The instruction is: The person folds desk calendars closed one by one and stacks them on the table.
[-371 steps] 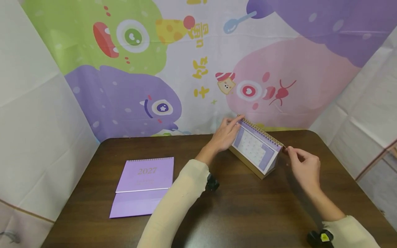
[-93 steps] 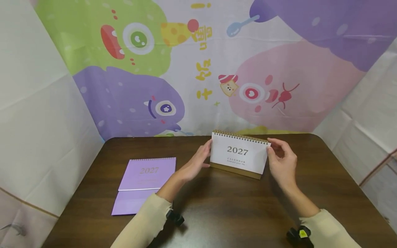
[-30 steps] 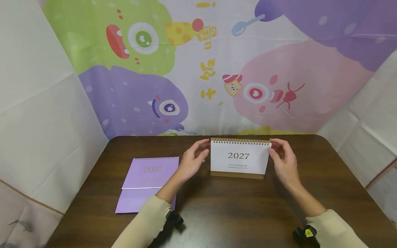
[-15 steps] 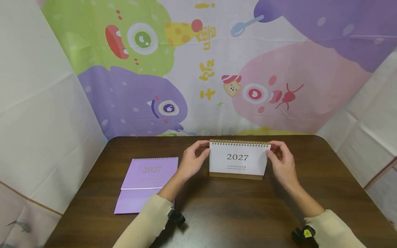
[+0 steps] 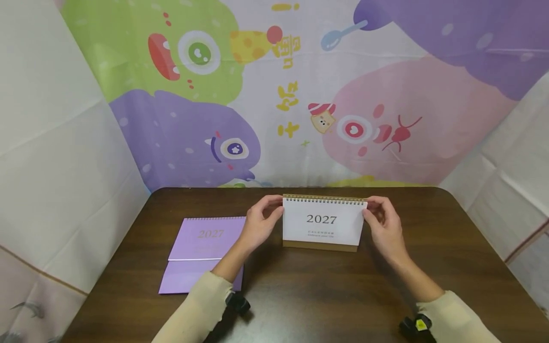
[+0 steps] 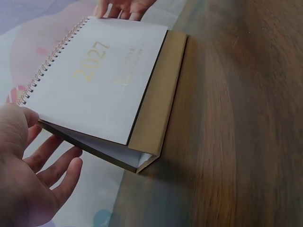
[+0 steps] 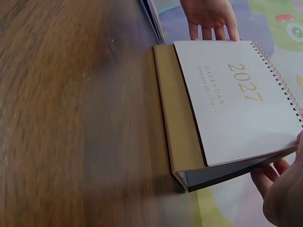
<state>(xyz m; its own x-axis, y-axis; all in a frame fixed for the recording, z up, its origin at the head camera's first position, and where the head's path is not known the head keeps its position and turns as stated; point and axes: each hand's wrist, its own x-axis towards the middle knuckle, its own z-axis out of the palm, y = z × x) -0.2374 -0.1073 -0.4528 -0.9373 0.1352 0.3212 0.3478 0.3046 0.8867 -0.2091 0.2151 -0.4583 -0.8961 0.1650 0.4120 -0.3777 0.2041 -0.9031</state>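
Note:
A white desk calendar (image 5: 322, 221) with gold "2027" lettering, a gold coil along its top and a tan base stands tent-like on the table, its cover facing me. My left hand (image 5: 260, 220) pinches its upper left corner, thumb in front and fingers behind. At the opposite upper corner my right hand (image 5: 387, 227) grips in the same way. The left wrist view shows the thumb at the coil end of the calendar (image 6: 94, 80) and the other fingers spread by its open side. In the right wrist view some fingertips reach behind the calendar's back panel (image 7: 222, 177).
To the left, a purple 2027 calendar (image 5: 208, 238) lies on the dark wooden table (image 5: 326, 295), partly covered by my left forearm. A cartoon-print cloth (image 5: 291, 162) hangs right behind the table's far edge, and pale cloth walls (image 5: 47, 119) rise on both sides.
Earlier the white calendar stood angled with a purple month page showing. Its white cover then faced me and it was turned square. Over the last half second both hands have shifted it slightly left.

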